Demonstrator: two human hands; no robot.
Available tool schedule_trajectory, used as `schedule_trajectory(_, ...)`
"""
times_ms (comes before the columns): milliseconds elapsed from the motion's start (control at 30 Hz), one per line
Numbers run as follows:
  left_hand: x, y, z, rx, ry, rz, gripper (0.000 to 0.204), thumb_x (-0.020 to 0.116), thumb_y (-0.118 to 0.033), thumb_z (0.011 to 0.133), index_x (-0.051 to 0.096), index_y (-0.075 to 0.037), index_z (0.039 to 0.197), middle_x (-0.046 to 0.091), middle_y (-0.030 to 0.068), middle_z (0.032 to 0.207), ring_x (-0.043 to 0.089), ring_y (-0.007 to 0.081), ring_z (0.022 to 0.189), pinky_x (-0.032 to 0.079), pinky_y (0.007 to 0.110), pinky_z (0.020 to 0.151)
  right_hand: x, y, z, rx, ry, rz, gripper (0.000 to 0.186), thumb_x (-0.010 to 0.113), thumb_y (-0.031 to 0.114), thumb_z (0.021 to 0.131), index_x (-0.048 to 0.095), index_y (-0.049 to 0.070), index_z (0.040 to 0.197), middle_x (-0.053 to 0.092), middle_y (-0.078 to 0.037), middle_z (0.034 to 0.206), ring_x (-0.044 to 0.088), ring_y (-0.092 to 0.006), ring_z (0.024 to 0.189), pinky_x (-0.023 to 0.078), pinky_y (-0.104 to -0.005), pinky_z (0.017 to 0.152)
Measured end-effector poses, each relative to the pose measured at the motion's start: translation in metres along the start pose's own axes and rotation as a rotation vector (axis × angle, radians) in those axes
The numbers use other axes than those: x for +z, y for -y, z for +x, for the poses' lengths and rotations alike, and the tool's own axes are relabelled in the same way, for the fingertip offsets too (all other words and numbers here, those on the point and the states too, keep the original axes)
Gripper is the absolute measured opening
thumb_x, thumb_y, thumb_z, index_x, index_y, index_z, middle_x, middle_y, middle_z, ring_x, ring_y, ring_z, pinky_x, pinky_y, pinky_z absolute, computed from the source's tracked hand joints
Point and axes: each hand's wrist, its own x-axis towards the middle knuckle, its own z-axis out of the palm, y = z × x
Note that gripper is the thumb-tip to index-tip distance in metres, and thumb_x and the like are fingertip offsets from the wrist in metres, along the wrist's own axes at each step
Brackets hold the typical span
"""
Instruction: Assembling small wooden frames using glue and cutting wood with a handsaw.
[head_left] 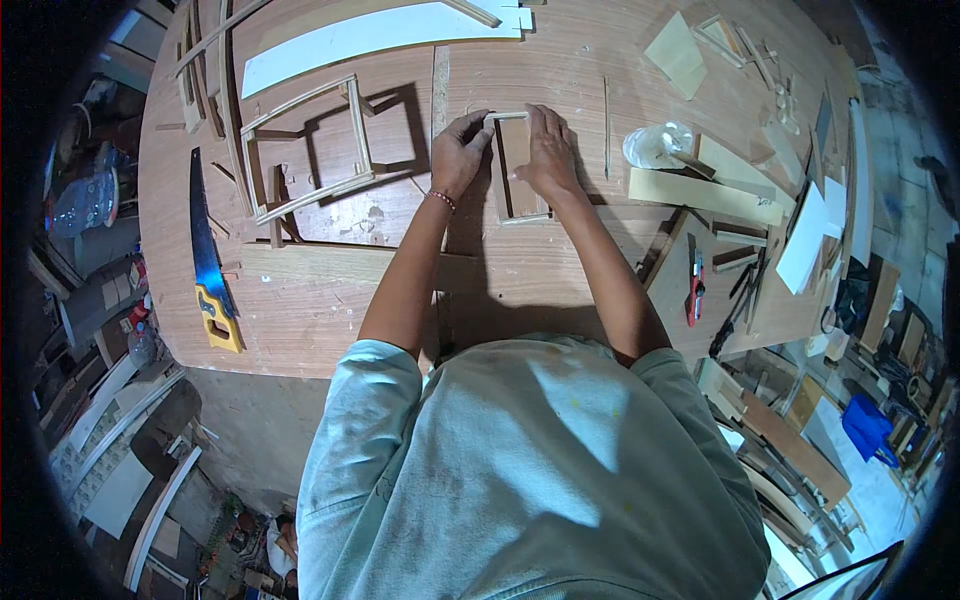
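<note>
A small rectangular wooden frame [503,190] lies on the brown table in front of me, its long sides running away from me. My left hand [460,157] is closed on its far left corner, with the fingertips at the top strip. Across the right side rests my right hand [549,155], its thumb reaching inside the frame and its fingers extended forward along the side strip. That strip is partly hidden beneath the hand. Left of my hands, a larger open wooden frame [368,130] with short legs stands on the table and casts a shadow.
A handsaw [208,250] with a yellow handle lies at the left. A long white board [380,38] is at the back. To the right are a clear plastic container [657,146], a pale wood plank [705,195], a red utility knife [695,290] and scattered offcuts.
</note>
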Motion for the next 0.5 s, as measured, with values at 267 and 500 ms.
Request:
schedule_trajectory(267, 0.008, 0.012, -0.004, 0.106, -0.137, -0.097, 0.03, 0.057, -0.013, 0.071, 0.054, -0.003, 0.099, 0.057, 0.0137, 0.092, 0.055, 0.019, 0.085, 0.041, 0.026, 0.075, 0.004, 0.002, -0.005, 0.103, -0.011, 0.045, 0.098, 0.073, 0.005, 0.044, 0.014, -0.002, 0.122, 0.026, -0.02, 0.123, 0.023, -0.0311, 0.115, 0.022, -0.034, 0.096)
schedule_trajectory(500, 0.006, -0.006, -0.01, 0.026, -0.108, -0.029, 0.029, 0.057, -0.012, 0.071, 0.054, -0.002, 0.098, 0.057, 0.0138, 0.092, 0.055, 0.0181, 0.084, 0.041, 0.025, 0.075, 0.001, -0.002, -0.009, 0.054, -0.033, 0.129, 0.094, 0.072, 0.004, 0.044, 0.018, -0.003, 0.121, 0.031, -0.021, 0.12, 0.027, -0.0303, 0.114, 0.024, -0.0315, 0.095)
